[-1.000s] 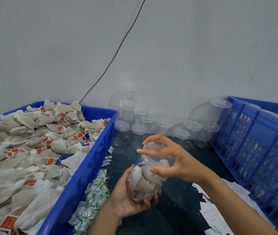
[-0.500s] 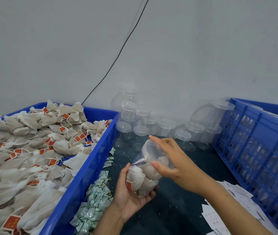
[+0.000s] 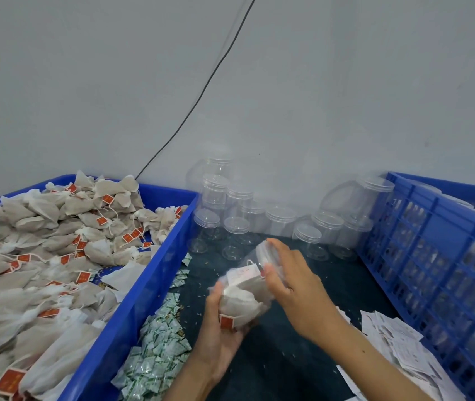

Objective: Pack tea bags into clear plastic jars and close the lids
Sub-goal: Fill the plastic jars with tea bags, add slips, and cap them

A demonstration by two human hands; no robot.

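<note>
A clear plastic jar [image 3: 245,296] stuffed with tea bags lies tilted in my left hand [image 3: 219,337], which grips its lower end from below. My right hand [image 3: 291,282] wraps over the jar's clear lid [image 3: 262,253] at the upper end, with fingers and thumb curled round its rim. A red tag shows through the jar wall near my left thumb. A heap of loose tea bags [image 3: 56,256] with red tags fills the blue crate [image 3: 143,287] on the left.
Several empty lidded jars [image 3: 259,224] stand against the grey wall behind my hands. A blue lattice crate [image 3: 433,256] stands at the right. Small green-white sachets [image 3: 155,357] lie beside the left crate, paper slips [image 3: 398,342] at the lower right.
The jar has tilted further, with the lid end pointing up and away. My right hand has turned round the lid, and my left hand has shifted lower on the jar.
</note>
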